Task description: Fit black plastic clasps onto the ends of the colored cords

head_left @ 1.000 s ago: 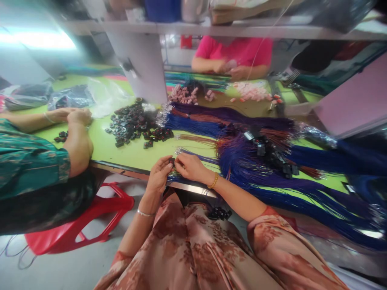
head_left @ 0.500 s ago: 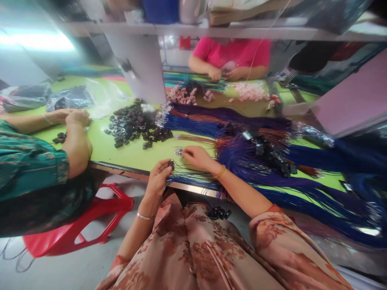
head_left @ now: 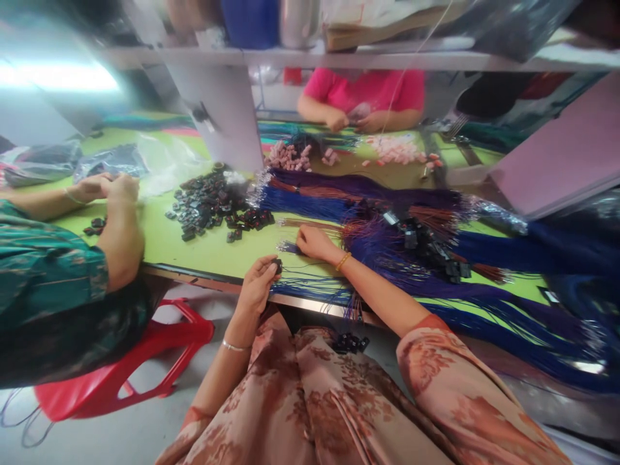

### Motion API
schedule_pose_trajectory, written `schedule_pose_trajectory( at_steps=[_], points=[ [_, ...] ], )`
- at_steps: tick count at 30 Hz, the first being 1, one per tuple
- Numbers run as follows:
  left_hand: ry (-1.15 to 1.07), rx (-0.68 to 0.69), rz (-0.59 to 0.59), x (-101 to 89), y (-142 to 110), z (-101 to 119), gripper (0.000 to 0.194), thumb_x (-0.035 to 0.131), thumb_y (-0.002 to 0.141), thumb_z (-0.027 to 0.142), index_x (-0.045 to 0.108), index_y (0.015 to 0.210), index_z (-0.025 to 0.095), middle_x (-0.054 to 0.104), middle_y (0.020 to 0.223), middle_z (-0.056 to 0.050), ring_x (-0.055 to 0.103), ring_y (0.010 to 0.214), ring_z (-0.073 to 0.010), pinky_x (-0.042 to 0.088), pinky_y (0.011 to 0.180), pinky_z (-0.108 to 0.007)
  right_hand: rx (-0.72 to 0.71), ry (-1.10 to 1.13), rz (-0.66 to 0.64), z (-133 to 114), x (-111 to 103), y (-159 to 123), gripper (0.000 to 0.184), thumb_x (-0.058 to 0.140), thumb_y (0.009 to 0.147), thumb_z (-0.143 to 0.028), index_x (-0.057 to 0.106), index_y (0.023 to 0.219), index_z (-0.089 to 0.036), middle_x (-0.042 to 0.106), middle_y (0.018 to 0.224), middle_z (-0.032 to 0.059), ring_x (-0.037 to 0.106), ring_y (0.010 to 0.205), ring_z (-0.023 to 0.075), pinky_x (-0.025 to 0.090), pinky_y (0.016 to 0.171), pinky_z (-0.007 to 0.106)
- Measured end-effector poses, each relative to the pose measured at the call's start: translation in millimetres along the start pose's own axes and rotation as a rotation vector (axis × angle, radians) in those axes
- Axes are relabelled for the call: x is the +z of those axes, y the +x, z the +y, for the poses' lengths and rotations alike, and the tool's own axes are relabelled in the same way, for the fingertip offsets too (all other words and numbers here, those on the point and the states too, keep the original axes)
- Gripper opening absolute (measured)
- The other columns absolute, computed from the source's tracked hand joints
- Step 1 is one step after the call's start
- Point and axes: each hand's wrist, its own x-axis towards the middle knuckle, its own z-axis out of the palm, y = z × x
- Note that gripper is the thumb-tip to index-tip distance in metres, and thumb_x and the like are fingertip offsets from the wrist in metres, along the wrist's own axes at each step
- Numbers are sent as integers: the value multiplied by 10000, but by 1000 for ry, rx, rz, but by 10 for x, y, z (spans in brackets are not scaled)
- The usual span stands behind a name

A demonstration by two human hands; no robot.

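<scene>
My left hand point(head_left: 258, 283) is closed at the table's front edge, pinching a small black connector housing point(head_left: 277, 265) between thumb and fingers. Thin dark wires point(head_left: 303, 267) run rightward from the housing. To the right and slightly farther back, my right hand point(head_left: 317, 244) has its fingers curled down over a small bundle of blue wires point(head_left: 291, 247). Silver terminals point(head_left: 281, 246) tip that bundle, poking out left of the fingers. Whether a single wire is pinched in the right fingertips is hidden. Brown wires point(head_left: 310, 223) with metal ends lie just behind this hand.
A heap of black housings point(head_left: 208, 200) lies back left on the green table point(head_left: 165, 242). Long blue and purple wire bundles point(head_left: 320, 205) spread rightward, with assembled black connectors point(head_left: 436, 248) on top. One co-worker's hands point(head_left: 113, 187) work at left; another person point(head_left: 363, 97) sits opposite. A red stool point(head_left: 121, 361) stands lower left.
My right hand has moved slightly right and up, its fingers now bent more downward over the blue wires. My left hand keeps the housing, nearly in place. The view has shifted slightly.
</scene>
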Motion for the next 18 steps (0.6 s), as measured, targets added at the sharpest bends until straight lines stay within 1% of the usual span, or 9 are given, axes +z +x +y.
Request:
schedule_pose_trajectory(
  at_steps=[4, 7, 10, 15, 18],
  points=[
    [-15, 10, -6, 16, 16, -17, 356, 811, 630, 246, 667, 943, 154, 652, 796, -7, 586, 664, -65, 487, 631, -175, -71, 136, 35, -40, -37, 54, 131, 505, 792, -197, 621, 789, -137, 655, 763, 57, 482, 641, 133, 301, 603, 240],
    [-24, 8, -9, 50, 12, -30, 345, 804, 632, 237, 668, 939, 160, 645, 800, -2, 579, 671, -64, 484, 630, -168, -126, 291, 24, -124, -13, 105, 123, 509, 763, -197, 608, 724, -135, 622, 705, 18, 468, 622, 110, 302, 592, 223],
    [-54, 12, 4, 90, 3, -33, 308, 787, 645, 226, 664, 921, 163, 632, 794, 3, 568, 668, -61, 475, 628, -165, -149, 439, 26, -192, 20, 96, 127, 503, 741, -202, 600, 700, -132, 586, 655, -7, 457, 598, 96, 310, 583, 212],
    [-122, 5, 13, 109, 35, -40, 266, 742, 684, 194, 648, 933, 181, 627, 822, -6, 565, 697, -73, 464, 639, -178, -157, 613, 16, -240, 11, -128, 140, 522, 711, -249, 594, 704, -129, 548, 620, -28, 436, 569, 82, 320, 560, 199],
    [-161, -15, -6, 105, 76, -61, 250, 715, 705, 187, 645, 945, 176, 630, 857, -19, 571, 726, -85, 465, 668, -198, -143, 637, 6, -268, -12, -302, 145, 530, 711, -261, 597, 702, -132, 530, 602, -39, 410, 555, 73, 307, 544, 192]
  ],
)
